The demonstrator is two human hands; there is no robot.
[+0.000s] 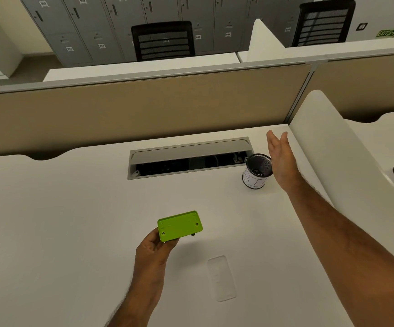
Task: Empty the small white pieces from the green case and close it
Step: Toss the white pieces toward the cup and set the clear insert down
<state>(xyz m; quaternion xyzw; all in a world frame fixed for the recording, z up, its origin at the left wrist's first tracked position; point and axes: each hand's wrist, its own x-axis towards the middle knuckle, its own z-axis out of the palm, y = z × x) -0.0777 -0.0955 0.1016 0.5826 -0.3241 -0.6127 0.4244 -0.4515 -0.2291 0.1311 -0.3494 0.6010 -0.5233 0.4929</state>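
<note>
**Green case held in the left hand above the desk, right hand flat beside the mesh cup**

At the left of the action, the left hand [154, 250] comes up from the bottom edge and grips the green case [179, 225] by its near-left corner, fingers curled under it and the thumb along its edge. The case sticks out up and to the right of the hand, held above the white desk [61, 220] with a broad flat face turned toward the camera; that face shows small round holes near its corners. A small dark bit shows under its lower right edge, too small to make out. Whether the case is closed cannot be told from this side.

Just right of the case and nearer the camera, a clear, flat rectangular piece [221, 278] lies on the desk, faint against the white surface, possibly a lid.

Farther back, in the middle of the desk, a grey cable hatch [188, 153] stands open, dark inside.

Right of the hatch, a black mesh cup [258, 169] with white paper round its lower part stands upright. Small pale specks lie at its bottom.

Just beside the cup's right side is the right hand [282, 159], fingers straight and together, holding nothing, well apart from the case.
</note>
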